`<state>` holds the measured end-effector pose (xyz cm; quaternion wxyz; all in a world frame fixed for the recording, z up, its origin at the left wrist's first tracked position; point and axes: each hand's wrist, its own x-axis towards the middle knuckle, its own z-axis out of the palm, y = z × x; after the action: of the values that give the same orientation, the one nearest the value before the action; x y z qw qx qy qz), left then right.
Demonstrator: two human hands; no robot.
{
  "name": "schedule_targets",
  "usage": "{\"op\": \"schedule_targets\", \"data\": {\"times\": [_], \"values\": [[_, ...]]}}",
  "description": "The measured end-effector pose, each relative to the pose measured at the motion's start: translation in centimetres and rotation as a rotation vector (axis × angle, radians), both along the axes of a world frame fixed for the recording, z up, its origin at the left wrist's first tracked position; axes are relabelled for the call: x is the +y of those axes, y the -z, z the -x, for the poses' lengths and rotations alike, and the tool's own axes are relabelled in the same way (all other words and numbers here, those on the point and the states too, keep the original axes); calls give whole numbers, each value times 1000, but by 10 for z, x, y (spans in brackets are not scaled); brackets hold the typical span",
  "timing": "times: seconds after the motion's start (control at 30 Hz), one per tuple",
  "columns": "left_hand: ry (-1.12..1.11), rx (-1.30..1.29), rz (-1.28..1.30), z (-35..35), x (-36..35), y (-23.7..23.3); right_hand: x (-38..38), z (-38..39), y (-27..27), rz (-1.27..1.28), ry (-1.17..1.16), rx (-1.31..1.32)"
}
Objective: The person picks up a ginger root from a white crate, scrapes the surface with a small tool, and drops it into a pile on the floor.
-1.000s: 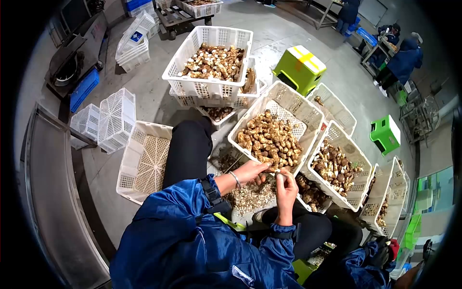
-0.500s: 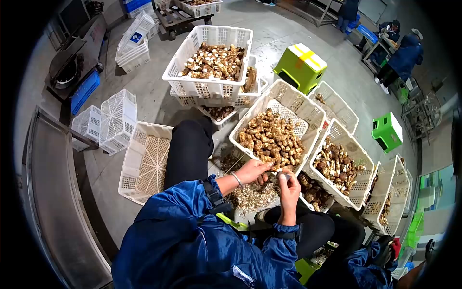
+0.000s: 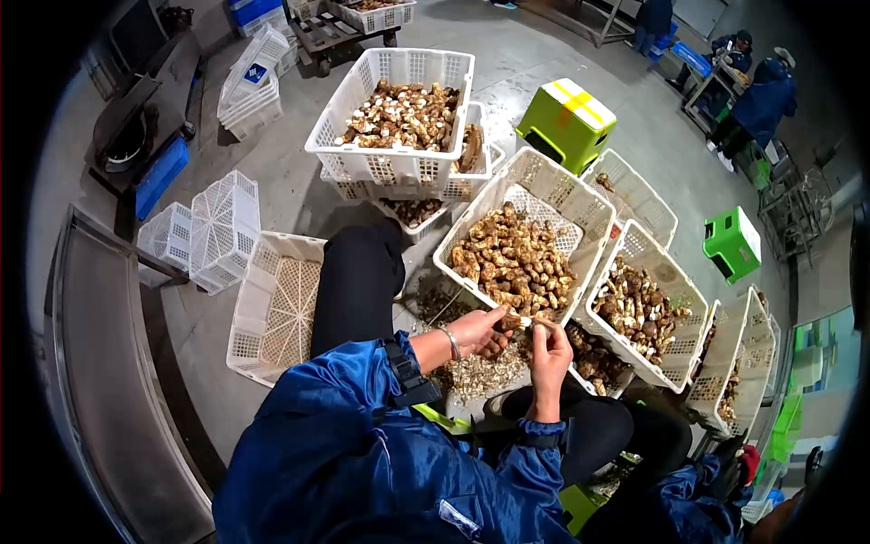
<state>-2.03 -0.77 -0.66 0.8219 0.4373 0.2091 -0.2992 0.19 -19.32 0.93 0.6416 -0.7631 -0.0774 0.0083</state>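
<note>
Between my hands is a brown-and-white mushroom (image 3: pixel 517 322), with its pale end toward the right. My left hand (image 3: pixel 478 334), with a bracelet at its wrist, is closed around the mushroom's other end. The fingers of my right hand (image 3: pixel 549 354) are pinched together close to the pale end; whatever they hold is too small to make out. Just beyond both hands stands a white crate (image 3: pixel 444 263) with a heap of similar brown mushrooms (image 3: pixel 517 258). Below the hands, pale trimmings (image 3: pixel 485 374) lie scattered on the floor.
A stacked white crate of mushrooms (image 3: pixel 390 163) stands ahead, another mushroom crate (image 3: pixel 666 376) to the right. A white crate (image 3: pixel 237 340) sits beside my left leg. Green stools (image 3: pixel 566 127) stand farther off. Someone in dark blue (image 3: pixel 691 508) is close on my right; other people work far right.
My right hand has shifted slightly right and down, and its fingers have drawn together. More of the mushroom's pale end shows between the hands. My left hand stays nearly in place.
</note>
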Motion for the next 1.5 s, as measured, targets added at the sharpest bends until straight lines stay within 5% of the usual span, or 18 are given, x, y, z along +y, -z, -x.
{"op": "schedule_targets", "data": {"times": [0.2,0.33,0.4,0.53,0.63,0.67,0.73,0.8,0.93,1.07,1.23,1.27,1.37,1.47,1.5], "values": [[-186,-132,182,-42,52,-35,-14,-7,15,-52,132,15],[-680,-468,207,-118,144,-95,-17,-11,28,-197,123,22],[-632,-557,313,-135,178,-122,-15,-10,23,-175,129,47],[-752,-484,97,-164,182,-90,-12,-12,16,-85,140,43],[-243,-252,-736,-161,125,-33,-7,-15,18,-90,150,15],[-55,-590,-1188,-164,116,37,-5,-16,19,-97,145,19],[308,-698,-1526,-152,84,86,-3,-18,24,-100,144,31],[398,-689,-1807,-134,54,93,-4,-19,27,-75,142,48],[456,-635,-1738,-135,49,112,0,-18,20,-16,132,34],[245,-702,-1483,-142,58,108,-3,-20,20,-34,135,61],[133,-464,-819,-100,41,-2,-4,-20,19,24,107,21],[107,-640,-862,-95,43,17,-4,-19,18,58,106,-18],[105,-580,-791,-60,31,-20,-5,-15,13,75,71,-53],[16,-800,-784,-43,29,16,-6,-10,10,60,40,6],[53,-683,-761,-35,28,-2,-6,-8,10,58,35,35]]}}
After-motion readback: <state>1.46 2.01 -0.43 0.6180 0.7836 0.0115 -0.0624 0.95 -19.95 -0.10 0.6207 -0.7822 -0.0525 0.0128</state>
